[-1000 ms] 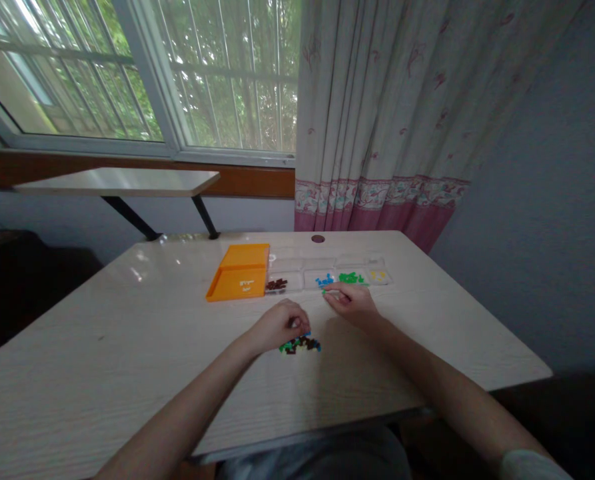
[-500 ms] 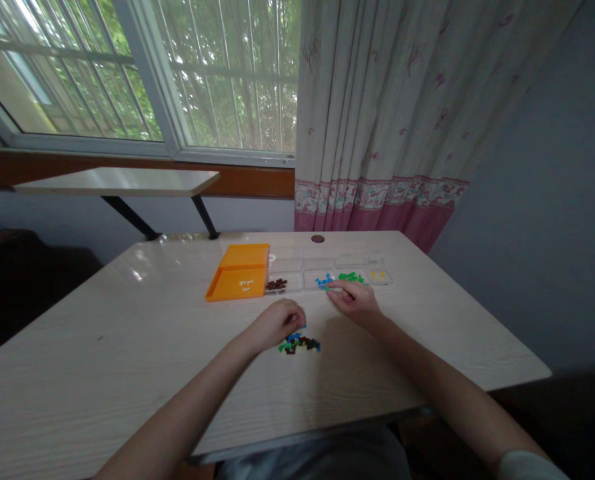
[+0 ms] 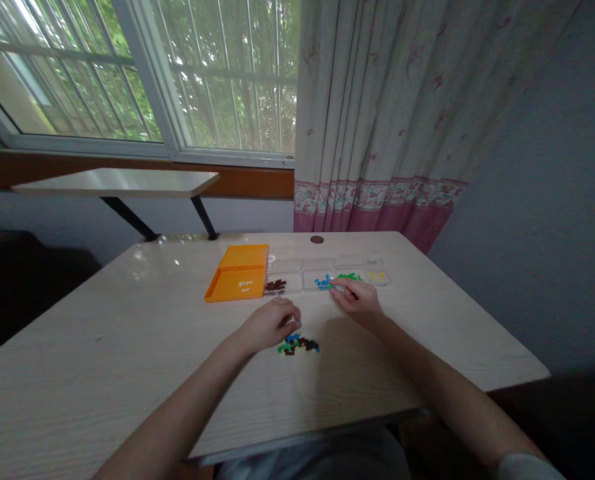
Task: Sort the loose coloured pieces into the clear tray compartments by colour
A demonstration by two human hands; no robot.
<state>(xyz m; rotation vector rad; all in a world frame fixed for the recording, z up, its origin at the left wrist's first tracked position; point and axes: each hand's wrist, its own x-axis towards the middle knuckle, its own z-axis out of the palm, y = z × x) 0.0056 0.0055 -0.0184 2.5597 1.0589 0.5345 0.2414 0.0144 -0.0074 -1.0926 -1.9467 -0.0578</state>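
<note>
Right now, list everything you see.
Window: one, grey, upper left
Curtain: one, white-pink, upper right
Wall: one, bluish, right
Shelf: one, white, left
Table: one, pale, centre
Case: one, orange, table
Tray: one, clear, right of case
White bits: several, white, case
Brown bits: several, brown, tray
Blue bits: several, blue, tray
Green bits: several, green, tray
Yellow bits: several, yellow, tray
Pile: one, multicoloured, before tray
Left hand: one, bare, at pile
Right hand: one, bare, at tray
Clothing: some, grey, bottom

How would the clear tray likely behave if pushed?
The clear tray looks like thin plastic, so it is probably light and may slide readily on the smooth-looking table. Lying low and flat, it seems unlikely to tip. The loose brown pieces inside could shift if it is jolted.
</note>
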